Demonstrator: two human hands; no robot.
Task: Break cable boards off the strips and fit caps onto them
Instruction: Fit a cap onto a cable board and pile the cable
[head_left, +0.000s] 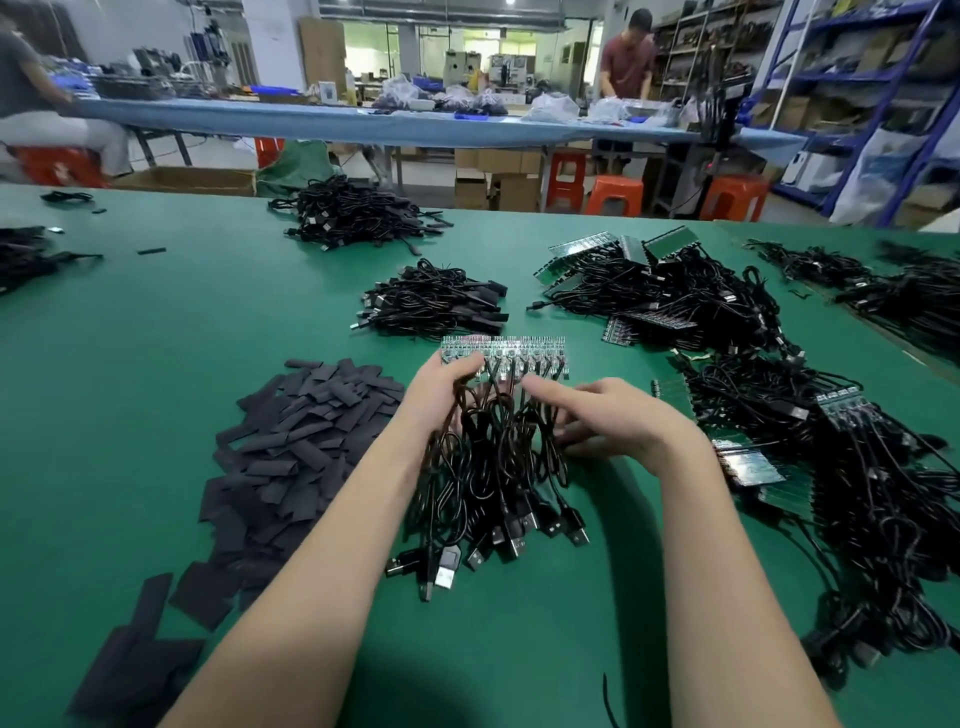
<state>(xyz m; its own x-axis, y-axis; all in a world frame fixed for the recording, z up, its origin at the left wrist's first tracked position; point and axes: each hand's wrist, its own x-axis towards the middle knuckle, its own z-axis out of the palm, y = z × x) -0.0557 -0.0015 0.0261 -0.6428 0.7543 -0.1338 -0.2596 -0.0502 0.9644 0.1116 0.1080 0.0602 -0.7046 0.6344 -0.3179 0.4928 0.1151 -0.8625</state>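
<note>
A strip of small green cable boards lies on the green table in front of me, its black USB cables trailing toward me in a bundle. My left hand grips the strip's left end, thumb over the boards. My right hand rests on the cables just right of centre, its fingers curled among them below the strip. A heap of flat black caps lies to the left of my left arm.
More strips with cables are piled at the right and far right. Bundles of capped cables lie ahead and farther back. Orange stools, a long blue table and people stand beyond the table edge.
</note>
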